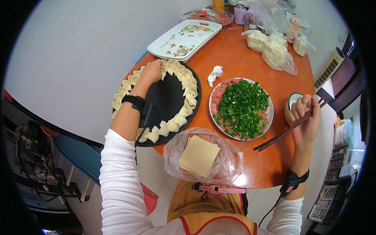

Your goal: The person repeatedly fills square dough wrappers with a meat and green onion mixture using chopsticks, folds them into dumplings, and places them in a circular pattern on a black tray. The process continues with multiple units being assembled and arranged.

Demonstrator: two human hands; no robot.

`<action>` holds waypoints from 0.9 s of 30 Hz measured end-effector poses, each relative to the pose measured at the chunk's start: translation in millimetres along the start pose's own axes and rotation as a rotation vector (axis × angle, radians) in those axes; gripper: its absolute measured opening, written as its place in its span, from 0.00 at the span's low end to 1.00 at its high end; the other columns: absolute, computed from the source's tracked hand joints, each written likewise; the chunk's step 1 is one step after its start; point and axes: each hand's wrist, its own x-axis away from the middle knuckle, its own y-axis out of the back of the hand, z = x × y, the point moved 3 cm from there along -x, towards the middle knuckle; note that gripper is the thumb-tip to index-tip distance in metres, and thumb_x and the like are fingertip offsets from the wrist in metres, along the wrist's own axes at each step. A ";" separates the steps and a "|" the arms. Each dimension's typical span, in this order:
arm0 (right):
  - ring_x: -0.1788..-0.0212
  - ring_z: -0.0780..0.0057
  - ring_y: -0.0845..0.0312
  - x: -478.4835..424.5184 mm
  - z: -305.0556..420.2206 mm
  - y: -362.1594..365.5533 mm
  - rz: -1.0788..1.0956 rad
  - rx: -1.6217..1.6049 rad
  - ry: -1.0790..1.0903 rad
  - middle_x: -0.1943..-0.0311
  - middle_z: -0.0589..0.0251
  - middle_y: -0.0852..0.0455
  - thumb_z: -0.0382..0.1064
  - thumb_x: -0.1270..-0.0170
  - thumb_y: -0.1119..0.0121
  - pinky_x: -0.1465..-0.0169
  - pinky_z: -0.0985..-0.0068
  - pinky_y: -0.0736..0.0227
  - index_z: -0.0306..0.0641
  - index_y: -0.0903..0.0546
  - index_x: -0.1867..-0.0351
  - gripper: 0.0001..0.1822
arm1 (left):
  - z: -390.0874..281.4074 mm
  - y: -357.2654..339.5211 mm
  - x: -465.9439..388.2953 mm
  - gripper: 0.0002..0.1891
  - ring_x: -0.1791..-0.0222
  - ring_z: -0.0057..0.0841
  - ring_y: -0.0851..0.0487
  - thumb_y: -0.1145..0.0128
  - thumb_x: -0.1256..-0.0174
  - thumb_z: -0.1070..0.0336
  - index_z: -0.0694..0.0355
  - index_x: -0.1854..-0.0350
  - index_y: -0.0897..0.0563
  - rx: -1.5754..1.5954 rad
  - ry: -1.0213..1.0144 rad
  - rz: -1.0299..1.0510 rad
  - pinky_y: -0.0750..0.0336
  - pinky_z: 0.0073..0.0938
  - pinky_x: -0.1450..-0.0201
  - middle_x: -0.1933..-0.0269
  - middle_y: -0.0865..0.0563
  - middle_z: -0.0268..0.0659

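My left hand (153,71) closes on a folded wonton at the far edge of a round black tray (161,102); its fingertips are partly hidden. Folded wontons (189,91) line the tray's rim in a ring. In my right hand (305,117) is a pair of dark chopsticks (289,129), their tips pointing down to the left above the table. Between my hands, a white plate (271,117) holds pink minced meat (216,101) under chopped green onions (242,108). Square dough wrappers (200,155) lie stacked on a clear plastic bag (173,147) at the near table edge.
Stacked white floral trays (182,41) lie at the back left of the wooden table (229,53). Crumpled white tissue (215,75) sits beyond the plate. A cup (293,98) stands behind my right hand. Bagged wrappers (273,47), a purple bottle (239,14) and a glass (251,21) are farther back.
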 end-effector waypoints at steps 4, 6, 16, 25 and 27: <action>0.83 0.83 0.49 0.1 -2.1 -1.8 0.037 0.013 -0.008 0.85 0.71 0.37 0.47 0.26 0.65 0.80 0.82 0.52 0.41 0.31 0.70 0.17 | 3.5 -2.3 0.3 0.13 0.53 0.45 0.19 0.47 0.44 0.73 0.58 0.55 0.21 -0.030 -0.018 -0.053 0.26 0.41 0.52 0.57 0.16 0.48; 0.83 0.83 0.49 1.1 -2.6 -4.1 0.041 0.018 -0.008 0.85 0.71 0.37 0.47 0.26 0.66 0.80 0.82 0.52 0.41 0.31 0.70 0.17 | 2.8 -4.0 2.1 0.13 0.53 0.46 0.20 0.48 0.43 0.72 0.58 0.55 0.21 -0.027 -0.039 -0.078 0.26 0.42 0.53 0.58 0.16 0.49; 0.83 0.84 0.49 4.4 -1.8 -6.9 0.049 0.021 0.004 0.85 0.72 0.37 0.47 0.25 0.66 0.80 0.82 0.52 0.41 0.32 0.70 0.17 | 6.1 0.4 19.1 0.20 0.53 0.45 0.20 0.47 0.44 0.75 0.56 0.47 0.24 -0.013 -0.109 -0.141 0.26 0.42 0.52 0.53 0.19 0.50; 0.84 0.84 0.51 4.6 -2.2 -6.4 0.043 -0.002 -0.005 0.84 0.72 0.38 0.47 0.26 0.66 0.80 0.82 0.52 0.41 0.32 0.69 0.17 | 22.3 14.3 45.2 0.11 0.56 0.39 0.21 0.47 0.45 0.73 0.55 0.61 0.17 -0.116 -0.196 -0.314 0.26 0.38 0.53 0.61 0.20 0.41; 0.84 0.84 0.51 4.6 -3.0 -5.6 0.034 0.009 -0.007 0.84 0.72 0.38 0.48 0.26 0.65 0.80 0.82 0.52 0.41 0.32 0.69 0.17 | 21.0 10.6 51.7 0.07 0.56 0.37 0.22 0.47 0.45 0.72 0.56 0.67 0.16 -0.168 -0.272 -0.358 0.26 0.38 0.54 0.63 0.21 0.40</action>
